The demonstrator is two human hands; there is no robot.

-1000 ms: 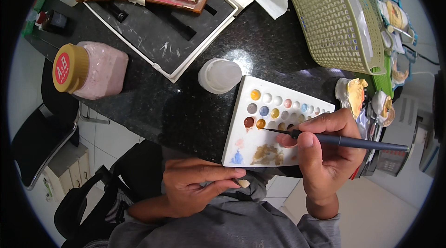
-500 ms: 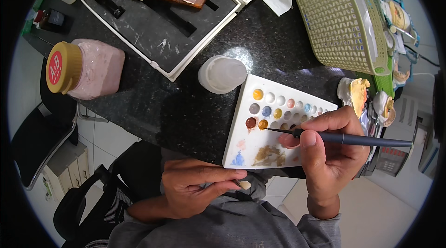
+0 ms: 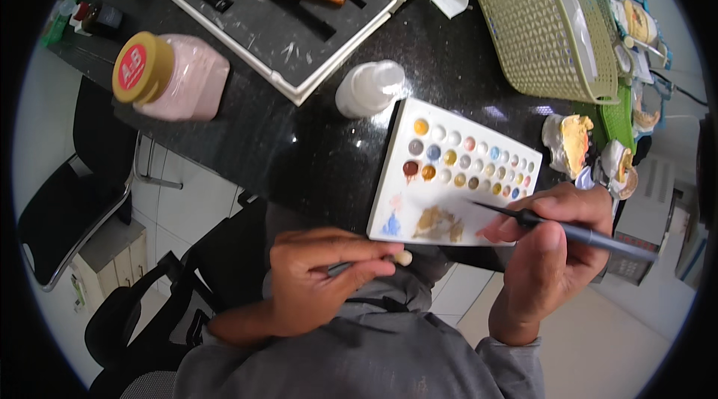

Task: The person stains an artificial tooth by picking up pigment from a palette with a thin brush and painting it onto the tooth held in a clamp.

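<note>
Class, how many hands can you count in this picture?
2. The left hand pinches a pale-tipped tool beside the white palette's near edge; the right hand holds a dark brush above it.

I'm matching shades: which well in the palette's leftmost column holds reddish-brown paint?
The bottom well in that column of the white palette; the top well holds yellow and the middle well grey.

This looks like a dental lab: plaster tooth models [image 3: 566, 145] stand on the black table [image 3: 277, 163], with more by a blue frame [image 3: 628, 0], near a palette [image 3: 386, 178] of coloured pastes and a fine brush [image 3: 591, 237].
</note>
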